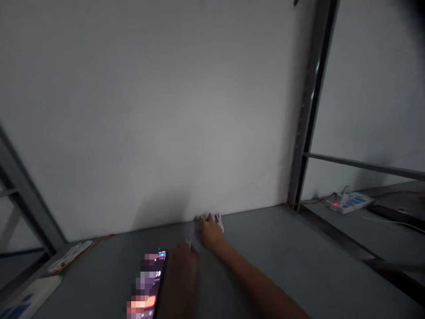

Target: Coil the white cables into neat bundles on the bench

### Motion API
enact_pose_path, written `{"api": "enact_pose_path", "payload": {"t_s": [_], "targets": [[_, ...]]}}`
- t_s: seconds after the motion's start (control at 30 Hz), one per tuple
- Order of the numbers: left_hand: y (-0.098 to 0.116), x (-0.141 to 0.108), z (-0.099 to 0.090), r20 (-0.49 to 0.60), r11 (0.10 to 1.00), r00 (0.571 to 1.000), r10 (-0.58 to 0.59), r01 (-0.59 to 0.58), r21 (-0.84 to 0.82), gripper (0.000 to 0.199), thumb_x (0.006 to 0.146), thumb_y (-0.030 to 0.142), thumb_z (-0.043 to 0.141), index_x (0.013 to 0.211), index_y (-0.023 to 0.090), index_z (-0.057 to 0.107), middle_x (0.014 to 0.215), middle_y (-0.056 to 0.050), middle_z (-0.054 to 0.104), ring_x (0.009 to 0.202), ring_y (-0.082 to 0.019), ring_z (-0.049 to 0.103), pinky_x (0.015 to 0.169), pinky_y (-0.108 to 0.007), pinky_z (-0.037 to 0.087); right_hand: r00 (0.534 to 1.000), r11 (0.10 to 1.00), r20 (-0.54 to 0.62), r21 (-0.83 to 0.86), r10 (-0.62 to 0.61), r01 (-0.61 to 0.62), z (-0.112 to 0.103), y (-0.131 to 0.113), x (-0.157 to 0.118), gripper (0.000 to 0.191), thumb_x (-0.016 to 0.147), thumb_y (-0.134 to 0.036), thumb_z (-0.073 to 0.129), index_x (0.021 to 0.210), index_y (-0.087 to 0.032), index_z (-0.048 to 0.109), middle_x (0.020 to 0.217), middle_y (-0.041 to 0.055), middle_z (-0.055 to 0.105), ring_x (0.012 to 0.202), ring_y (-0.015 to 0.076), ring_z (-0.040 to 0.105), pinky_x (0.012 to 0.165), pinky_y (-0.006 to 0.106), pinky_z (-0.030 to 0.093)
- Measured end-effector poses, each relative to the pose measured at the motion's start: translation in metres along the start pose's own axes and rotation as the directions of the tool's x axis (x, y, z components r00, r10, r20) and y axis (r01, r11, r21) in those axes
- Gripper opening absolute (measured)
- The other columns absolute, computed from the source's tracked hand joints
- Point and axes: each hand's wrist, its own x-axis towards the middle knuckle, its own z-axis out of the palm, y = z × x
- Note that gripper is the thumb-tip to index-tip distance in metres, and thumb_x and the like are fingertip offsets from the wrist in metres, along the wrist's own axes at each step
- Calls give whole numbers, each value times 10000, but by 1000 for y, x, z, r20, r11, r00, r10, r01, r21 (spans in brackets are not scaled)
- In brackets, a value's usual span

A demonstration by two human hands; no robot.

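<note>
My right hand (pixel 209 232) reaches across the grey tabletop (pixel 265 248) to where it meets the white wall (pixel 149 110), its fingers at a small white object (pixel 219 222). That object is too small and dim to identify. My left hand (pixel 181 277) is dark and blurred, close to a smartphone (pixel 148 283) lying on the tabletop with its lit screen pixelated. A tiny white piece (pixel 188 243) lies just above my left hand.
A grey metal frame upright (pixel 310 102) stands at the right, with a horizontal rail (pixel 361 165) beyond it. A white power strip (pixel 348 203) with a red light sits there, and another (pixel 69 256) lies at the left. An orange wire runs along the wall.
</note>
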Motion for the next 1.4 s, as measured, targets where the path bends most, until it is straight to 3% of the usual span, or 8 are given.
{"api": "enact_pose_path", "payload": {"t_s": [0.2, 0.4, 0.57, 0.67, 0.77, 0.93, 1.2, 1.4], "targets": [[-7, -4, 2, -126, 991, 991, 46, -29, 133, 258, 834, 178, 515, 1046, 117, 649, 959, -181, 689, 927, -303, 656, 764, -359, 473, 996, 998, 55, -7, -66, 66, 18, 8, -20, 250, 834, -120, 490, 999, -151, 674, 1099, 186, 619, 962, 264, 637, 800, 335, 473], [5, -14, -2, -257, 984, 958, 128, -89, 157, 252, 819, 187, 560, 1046, 119, 644, 1083, -170, 627, 1069, -312, 567, 896, -374, 418, 987, 857, 27, 499, -160, 125, -1, 59, -56, 116, 787, -204, 573, 902, -188, 574, 700, 29, 608, 613, 172, 578, 585, 262, 432], [22, -16, 12, -106, 944, 976, 188, -209, -254, 191, 869, 197, 487, 900, 139, 666, 930, -101, 682, 821, -193, 641, 765, -275, 431, 991, 438, 90, 898, -99, -38, -21, 86, -72, 366, 795, -517, 629, 870, -231, 414, 679, -12, 611, 573, 150, 578, 570, 278, 476], [30, -19, 27, 85, 780, 944, 320, -212, -588, 315, 904, 324, 430, 827, 159, 687, 805, -71, 706, 740, -187, 650, 697, -269, 439, 987, 256, 143, 959, -67, -122, -29, 87, -75, 469, 735, -547, 697, 930, -235, 408, 761, 14, 672, 618, 174, 643, 654, 346, 527], [34, -21, 39, 203, 555, 908, 365, -37, -831, 336, 855, 426, 477, 795, 168, 683, 750, -49, 706, 714, -187, 643, 635, -259, 450, 973, 180, 201, 967, -115, -179, -30, 85, -75, 466, 728, -488, 733, 959, -231, 420, 767, 19, 686, 659, 183, 668, 681, 346, 529], [31, -18, 48, 232, 380, 899, 372, 81, -921, 353, 740, 469, 608, 833, 141, 699, 760, -48, 699, 693, -177, 625, 663, -272, 470, 962, 248, 189, 959, -197, -137, -29, 86, -76, 402, 769, -448, 712, 967, -221, 446, 741, 8, 673, 667, 156, 631, 664, 290, 484], [26, -15, 49, 74, 569, 905, 419, -198, -798, 119, 778, 238, 581, 746, 161, 666, 762, -40, 693, 749, -168, 627, 716, -256, 472, 989, 629, -4, 771, -146, 97, -33, 91, -75, 341, 871, -500, 539, 783, -171, 549, 733, 13, 550, 682, 145, 524, 629, 259, 422], [30, -26, 45, 31, 650, 866, 500, -351, -674, 129, 824, 201, 501, 751, 170, 603, 703, 2, 638, 678, -133, 590, 632, -212, 411, 991, 743, -57, 657, -120, 128, -29, 96, -71, 346, 850, -476, 519, 678, -175, 511, 614, -9, 500, 575, 126, 455, 555, 240, 377]]}}
